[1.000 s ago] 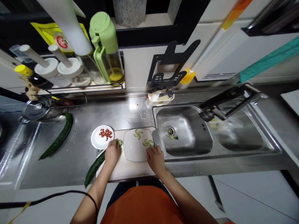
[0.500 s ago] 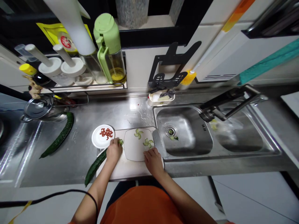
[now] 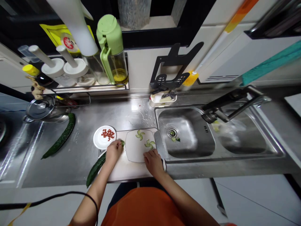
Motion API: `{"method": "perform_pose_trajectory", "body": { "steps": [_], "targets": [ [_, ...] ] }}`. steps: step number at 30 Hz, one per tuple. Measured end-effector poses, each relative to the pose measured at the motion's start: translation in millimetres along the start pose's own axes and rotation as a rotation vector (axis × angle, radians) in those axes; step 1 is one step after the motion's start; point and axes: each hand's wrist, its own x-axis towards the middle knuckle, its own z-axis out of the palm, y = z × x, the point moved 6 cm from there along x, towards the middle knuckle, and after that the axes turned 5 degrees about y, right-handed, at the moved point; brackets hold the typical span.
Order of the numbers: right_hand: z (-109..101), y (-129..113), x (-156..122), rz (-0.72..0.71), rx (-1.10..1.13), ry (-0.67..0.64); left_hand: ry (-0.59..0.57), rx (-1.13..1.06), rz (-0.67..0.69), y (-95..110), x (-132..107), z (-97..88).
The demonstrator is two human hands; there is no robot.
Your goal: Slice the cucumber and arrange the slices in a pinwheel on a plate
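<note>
My left hand (image 3: 113,152) is closed around a small green cucumber piece (image 3: 122,143), held at the fingertips over the pale cutting board (image 3: 119,171). My right hand (image 3: 153,161) is at the lower right of a white plate (image 3: 133,150), fingers bent and close together near its surface; anything under them is hidden. Thin cucumber slices (image 3: 140,135) lie on the plate in two pinwheel shapes, one just above my right fingers. A broad knife blade (image 3: 161,146) rests along the board's right side. Partly behind my left wrist lies a whole cucumber (image 3: 96,170).
A round white dish (image 3: 100,138) with chopped red bits sits left of the board. Another cucumber (image 3: 60,139) lies farther left. At right is a double sink (image 3: 188,131) with a faucet (image 3: 221,106). A condiment rack (image 3: 94,89) stands behind; a black cable (image 3: 54,194) crosses in front.
The view has shifted slightly. My right fingers have moved a little left along the plate. The left hand has turned slightly, still with the cucumber piece at its fingertips.
</note>
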Motion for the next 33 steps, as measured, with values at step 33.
{"method": "perform_pose_trajectory", "body": {
  "steps": [33],
  "targets": [
    [-14, -12, 38, 0.088, 0.635, 0.001, -0.598, -0.853, -0.618, 33, -27, 68.3]
  ]
}}
